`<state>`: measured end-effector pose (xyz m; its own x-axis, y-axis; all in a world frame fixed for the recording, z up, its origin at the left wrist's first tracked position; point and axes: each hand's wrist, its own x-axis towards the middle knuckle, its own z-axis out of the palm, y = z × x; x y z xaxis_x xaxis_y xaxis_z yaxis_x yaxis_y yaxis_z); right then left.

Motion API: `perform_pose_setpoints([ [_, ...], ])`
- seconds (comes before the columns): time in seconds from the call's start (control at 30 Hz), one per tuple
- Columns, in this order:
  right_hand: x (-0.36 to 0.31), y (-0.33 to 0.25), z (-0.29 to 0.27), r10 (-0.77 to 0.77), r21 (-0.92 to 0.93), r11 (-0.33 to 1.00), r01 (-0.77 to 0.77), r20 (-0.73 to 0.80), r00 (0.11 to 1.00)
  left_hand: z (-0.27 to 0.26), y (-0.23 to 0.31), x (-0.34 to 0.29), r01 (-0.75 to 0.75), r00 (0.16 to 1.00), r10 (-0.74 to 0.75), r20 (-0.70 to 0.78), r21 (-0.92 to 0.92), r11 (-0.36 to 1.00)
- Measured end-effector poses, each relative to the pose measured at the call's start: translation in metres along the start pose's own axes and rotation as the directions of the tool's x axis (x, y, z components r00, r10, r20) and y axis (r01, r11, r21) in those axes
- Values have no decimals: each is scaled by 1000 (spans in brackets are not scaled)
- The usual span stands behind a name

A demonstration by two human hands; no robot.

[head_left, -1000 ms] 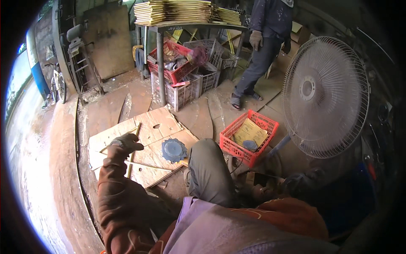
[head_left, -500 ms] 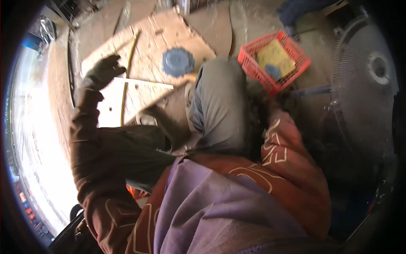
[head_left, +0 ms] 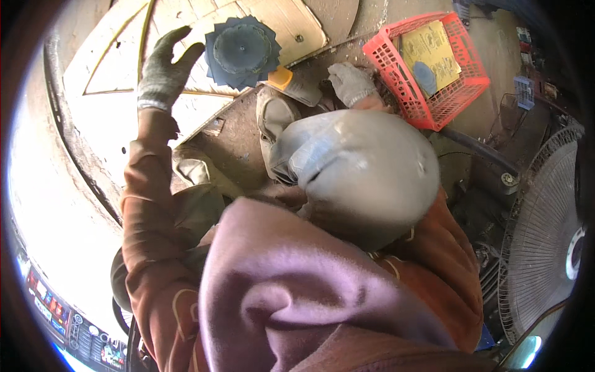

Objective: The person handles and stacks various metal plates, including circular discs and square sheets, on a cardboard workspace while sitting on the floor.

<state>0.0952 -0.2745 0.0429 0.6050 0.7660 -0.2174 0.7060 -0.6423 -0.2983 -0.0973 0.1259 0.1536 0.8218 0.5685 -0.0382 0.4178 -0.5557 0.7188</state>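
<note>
My left hand [head_left: 167, 71], in a grey knit glove, is raised beside a fanned stack of dark blue-grey sheets [head_left: 217, 65]. Its thumb and fingers are spread, and nothing shows between them. On top of the stack sits a round, dark disc [head_left: 243, 48]. Past my bent knee, my right hand [head_left: 352, 85] wears a similar glove, beside a red plastic crate. The right fingers are loosely bent and hold nothing I can see; their undersides are hidden. Between the stack and this hand lies a grey object with an orange-yellow end [head_left: 291, 85], its kind unclear.
Flattened cardboard [head_left: 276, 18] covers the floor under the stack. In the red crate [head_left: 427, 118] are a yellow sheet [head_left: 437, 53] and a blue-grey round piece [head_left: 425, 77]. A large caged fan [head_left: 542, 229] stands at the right. My knee [head_left: 372, 167] rises in the middle.
The view has shifted. My left hand has come closer to the stack, fingers still apart. My right hand, blurred beside the crate before, now shows clearly to its left.
</note>
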Motion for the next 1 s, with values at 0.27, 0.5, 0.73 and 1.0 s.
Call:
perform_pose_setpoints([
  [0.27, 10, 2, 11, 118, -201, 977, -72, 226, 967, 86, -5, -11, -81, 968, 59, -246, -83, 993],
  [0.5, 10, -17, 7, 49, -233, 972, 25, 308, 950, 102, -15, -11, -85, 985, 66, -160, -119, 989],
  [0.73, 65, -55, -51, 138, 172, 977, -127, -51, 989, 109, -26, -10, -112, 992, 96, -79, -246, 963],
  [1.0, 128, -153, -74, -337, 391, 846, 363, -136, 932, 108, -26, -12, 55, 991, 18, 133, -519, 853],
])
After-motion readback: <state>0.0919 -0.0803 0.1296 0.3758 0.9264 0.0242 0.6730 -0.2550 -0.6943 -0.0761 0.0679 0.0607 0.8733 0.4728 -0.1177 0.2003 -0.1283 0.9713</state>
